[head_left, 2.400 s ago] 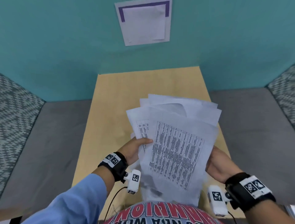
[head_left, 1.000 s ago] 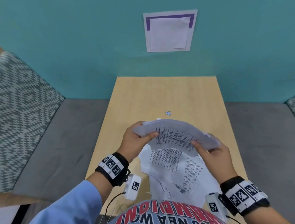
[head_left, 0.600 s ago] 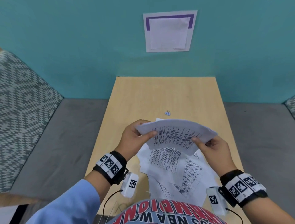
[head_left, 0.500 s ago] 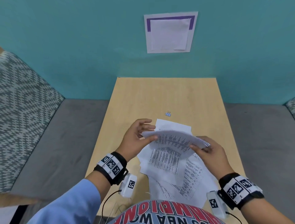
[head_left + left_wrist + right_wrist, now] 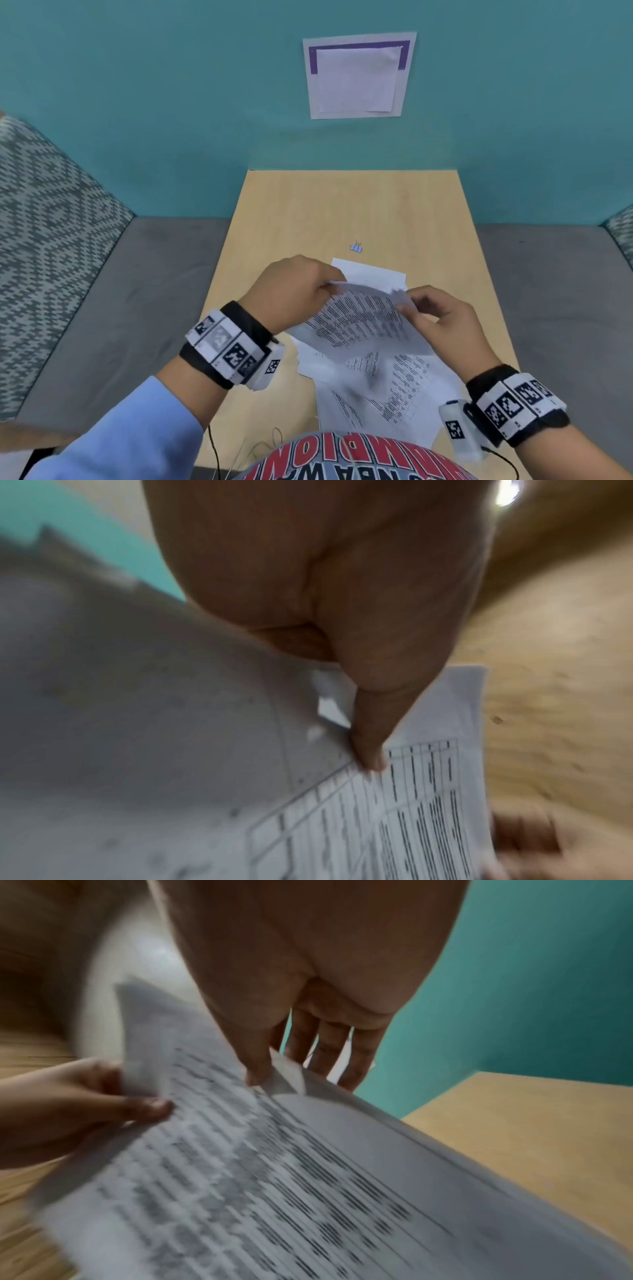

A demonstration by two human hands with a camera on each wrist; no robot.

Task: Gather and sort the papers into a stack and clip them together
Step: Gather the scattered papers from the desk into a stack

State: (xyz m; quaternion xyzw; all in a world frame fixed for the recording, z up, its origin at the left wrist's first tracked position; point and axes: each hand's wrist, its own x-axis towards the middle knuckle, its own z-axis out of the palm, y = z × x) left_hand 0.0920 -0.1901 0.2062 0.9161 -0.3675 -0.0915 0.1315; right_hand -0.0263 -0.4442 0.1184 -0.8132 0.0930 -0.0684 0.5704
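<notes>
My left hand [image 5: 329, 287] pinches the far left corner of a printed sheet [image 5: 363, 322] with a table on it, and my right hand [image 5: 407, 305] pinches its far right corner. The sheet hangs tilted over the desk, print facing me. In the left wrist view my thumb [image 5: 369, 750] lies on the printed sheet [image 5: 428, 818]. The right wrist view has my thumb [image 5: 255, 1074] on top of the sheet [image 5: 274, 1177] and the fingers [image 5: 329, 1047] behind it. Several loose papers [image 5: 394, 394] lie askew underneath. A small blue binder clip [image 5: 356, 247] sits beyond them.
The wooden desk [image 5: 342, 205] runs back to a teal wall with a notice [image 5: 359, 76] pinned on it. Grey cushioned seating [image 5: 137, 308] flanks the desk on both sides. A plain white sheet [image 5: 373, 274] lies flat just behind my hands.
The bowed sheet has come down and tipped, print toward me. My left hand has turned knuckles-up and closed on the far corner; the right hand has shifted to the other far corner.
</notes>
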